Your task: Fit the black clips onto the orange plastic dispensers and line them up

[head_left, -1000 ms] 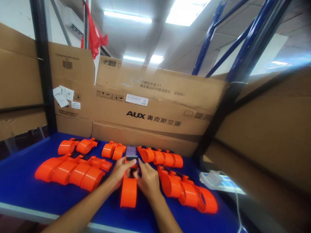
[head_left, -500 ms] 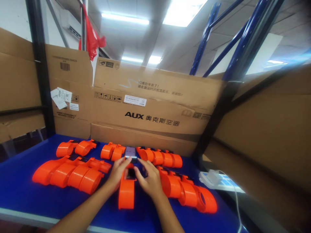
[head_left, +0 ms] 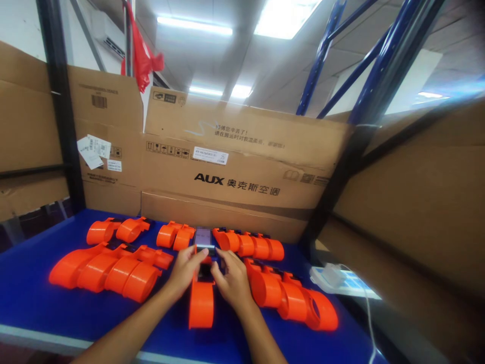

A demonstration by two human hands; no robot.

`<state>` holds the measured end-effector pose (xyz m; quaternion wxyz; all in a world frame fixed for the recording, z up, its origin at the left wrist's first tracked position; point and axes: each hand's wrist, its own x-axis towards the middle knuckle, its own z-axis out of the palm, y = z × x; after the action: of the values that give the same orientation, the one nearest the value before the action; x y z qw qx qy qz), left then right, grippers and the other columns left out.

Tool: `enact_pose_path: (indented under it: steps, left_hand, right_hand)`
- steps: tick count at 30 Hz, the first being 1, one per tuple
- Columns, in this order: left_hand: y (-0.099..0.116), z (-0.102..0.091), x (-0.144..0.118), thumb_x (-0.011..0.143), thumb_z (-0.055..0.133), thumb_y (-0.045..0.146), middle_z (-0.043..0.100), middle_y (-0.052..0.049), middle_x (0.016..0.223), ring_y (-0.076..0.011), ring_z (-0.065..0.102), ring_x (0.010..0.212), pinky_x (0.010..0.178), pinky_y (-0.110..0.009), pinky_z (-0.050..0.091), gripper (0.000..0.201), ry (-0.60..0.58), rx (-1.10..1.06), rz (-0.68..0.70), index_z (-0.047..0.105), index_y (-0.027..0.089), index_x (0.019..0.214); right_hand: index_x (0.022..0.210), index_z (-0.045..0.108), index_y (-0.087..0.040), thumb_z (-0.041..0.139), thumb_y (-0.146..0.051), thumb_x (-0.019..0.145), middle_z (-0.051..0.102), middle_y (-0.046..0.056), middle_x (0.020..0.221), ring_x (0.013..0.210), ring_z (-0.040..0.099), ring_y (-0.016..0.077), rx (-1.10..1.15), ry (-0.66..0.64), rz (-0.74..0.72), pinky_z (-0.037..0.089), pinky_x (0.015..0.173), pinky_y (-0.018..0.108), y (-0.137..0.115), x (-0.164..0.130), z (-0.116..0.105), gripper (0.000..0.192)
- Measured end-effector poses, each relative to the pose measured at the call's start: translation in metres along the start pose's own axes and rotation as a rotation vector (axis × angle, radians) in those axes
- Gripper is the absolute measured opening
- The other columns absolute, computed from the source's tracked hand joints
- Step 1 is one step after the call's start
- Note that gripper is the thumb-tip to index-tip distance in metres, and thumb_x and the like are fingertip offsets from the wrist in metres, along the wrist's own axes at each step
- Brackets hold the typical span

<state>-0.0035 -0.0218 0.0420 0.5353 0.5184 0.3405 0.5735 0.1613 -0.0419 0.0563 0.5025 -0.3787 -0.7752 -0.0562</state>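
An orange plastic part with a round end lies on the blue table in front of me. My left hand grips its far end from the left. My right hand grips the same end from the right. Between my fingertips sits a small dark piece on that part. Just beyond my hands a small phone-like device with a lit screen stands on the table.
Rows of orange parts lie at left, back left, back middle and right. Large cardboard boxes wall the back and sides. A white charger with a cable lies at right.
My two hands have closed in slightly on the far end of the orange part; the part has shifted a little. The view has drifted slightly.
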Motion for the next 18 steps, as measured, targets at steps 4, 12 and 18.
enact_pose_path:
  steps: [4, 12, 18]
  left_hand:
    - [0.003, 0.001, -0.001, 0.078, 0.070, 0.055, 0.041, 0.008, 0.041, -0.0071, 0.036, 0.033, 0.038, -0.021, 0.022, 0.041, -0.007, -0.010, -0.001, 0.067, 0.015, 0.082]
    - [0.001, 0.001, -0.002, 0.077, 0.073, 0.052, 0.043, 0.008, 0.040, -0.0054, 0.032, 0.030, 0.036, -0.021, 0.018, 0.037, -0.056, -0.078, -0.035, 0.062, 0.017, 0.076]
    - [0.003, 0.000, -0.001, 0.078, 0.071, 0.053, 0.067, -0.003, 0.058, -0.0053, 0.036, 0.032, 0.036, -0.021, 0.023, 0.040, -0.012, -0.108, -0.033, 0.066, 0.014, 0.086]
  right_hand:
    - [0.118, 0.065, -0.016, 0.055, -0.023, 0.091, 0.068, 0.007, 0.081, 0.072, 0.064, 0.0204, -0.001, -0.035, -0.008, 0.054, 0.065, 0.030, -0.001, 0.002, -0.003, 0.030]
    - [0.095, 0.070, -0.020, 0.046, -0.024, 0.095, 0.073, 0.005, 0.080, 0.071, 0.068, 0.0194, 0.075, 0.072, 0.154, 0.054, 0.066, 0.028, -0.001, 0.004, -0.009, 0.025]
    - [0.094, 0.071, -0.019, 0.051, -0.025, 0.091, 0.075, 0.007, 0.085, 0.077, 0.070, 0.0229, -0.062, 0.098, 0.303, 0.053, 0.068, 0.029, 0.014, 0.004, -0.003, 0.020]
